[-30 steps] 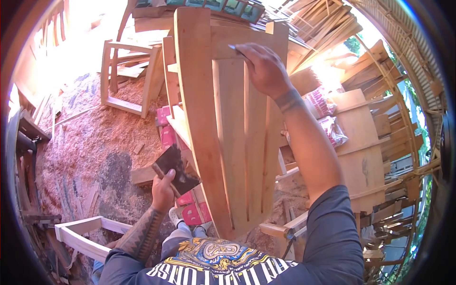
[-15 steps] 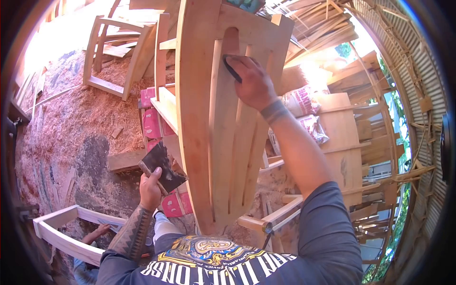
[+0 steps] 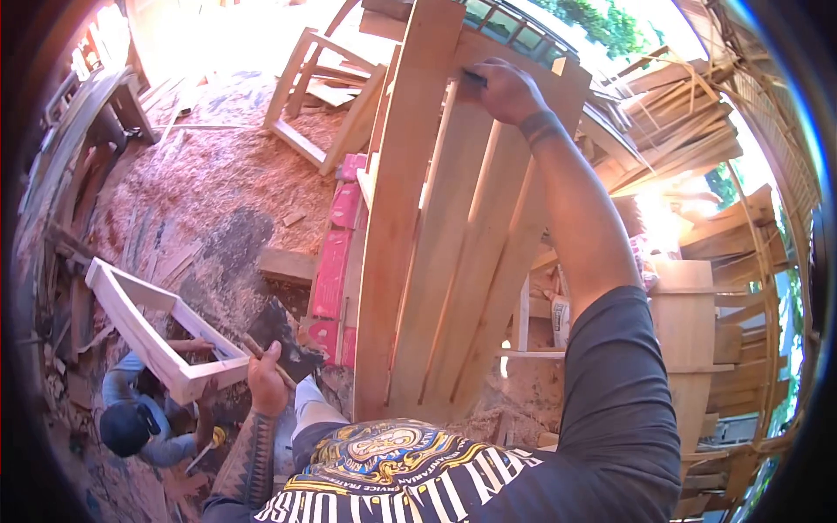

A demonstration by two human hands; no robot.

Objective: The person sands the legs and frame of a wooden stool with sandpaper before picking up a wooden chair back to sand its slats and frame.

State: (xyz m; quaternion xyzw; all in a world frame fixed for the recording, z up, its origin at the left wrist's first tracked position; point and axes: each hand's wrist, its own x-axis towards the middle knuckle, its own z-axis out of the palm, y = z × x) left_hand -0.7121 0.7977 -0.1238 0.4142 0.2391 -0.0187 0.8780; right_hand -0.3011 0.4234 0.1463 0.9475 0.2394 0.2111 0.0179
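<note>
Sanding climbs the chair back

Right hand (image 3: 506, 90), gripping dark sandpaper (image 3: 475, 78), has moved up the chair back (image 3: 453, 244); left hand (image 3: 266, 383) still clasps a brush (image 3: 283, 344) beside it.

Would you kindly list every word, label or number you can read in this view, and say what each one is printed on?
Large white lettering on the person's dark T-shirt: seen upside down and cut off by the frame edge, so I cannot read it with any confidence.
Small lettering in the shirt's round emblem: too small to read.
Print on the bags behind the wooden chair back: too blurred to read.
Nothing else bears text.
</note>
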